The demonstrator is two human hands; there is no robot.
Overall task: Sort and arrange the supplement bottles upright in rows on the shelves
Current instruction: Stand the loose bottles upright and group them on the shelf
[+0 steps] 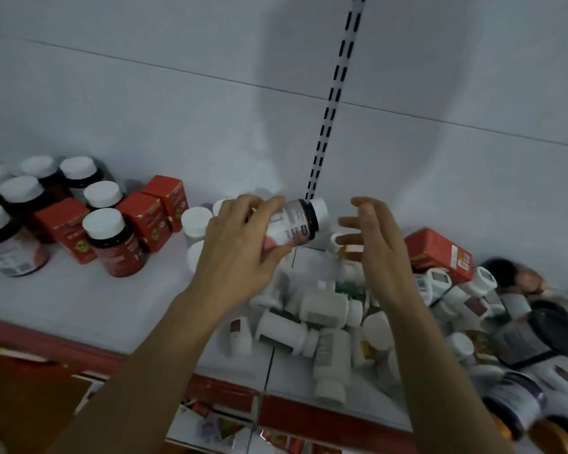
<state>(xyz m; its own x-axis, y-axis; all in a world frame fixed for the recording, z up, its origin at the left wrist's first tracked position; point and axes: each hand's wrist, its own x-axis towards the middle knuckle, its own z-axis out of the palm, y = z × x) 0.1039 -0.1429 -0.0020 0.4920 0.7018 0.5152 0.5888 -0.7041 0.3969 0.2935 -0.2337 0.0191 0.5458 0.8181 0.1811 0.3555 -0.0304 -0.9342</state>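
Clutter fills the right half of the shelf: a heap of white bottles lying on their sides. At the far left a group of dark white-capped bottles stands upright beside several red boxes.

The left hand grips one dark bottle by its lower body, fingers and thumb curled round the label. It is held in the air above the back of the shelf, over the left edge of the heap. The right hand hovers just beside the cap end with fingers spread and loosely bent. It holds nothing and, as far as I can see, does not touch the bottle.

The held bottle is tipped well over. Its long axis runs nearly level, from lower left to upper right in the view. The white cap points right and a little toward the back panel, and the base is tucked into the left palm.

The step in hand looks like checking the bottle before placing it. To do it well, I would turn it cap-up while it is in the air — the free hand can steady the cap end. It appears to match the dark capped group, so I would carry it left and set it flat on its base in line with them, label forward. Lowering it clear of the red boxes matters — a nudge could topple a neighbour.
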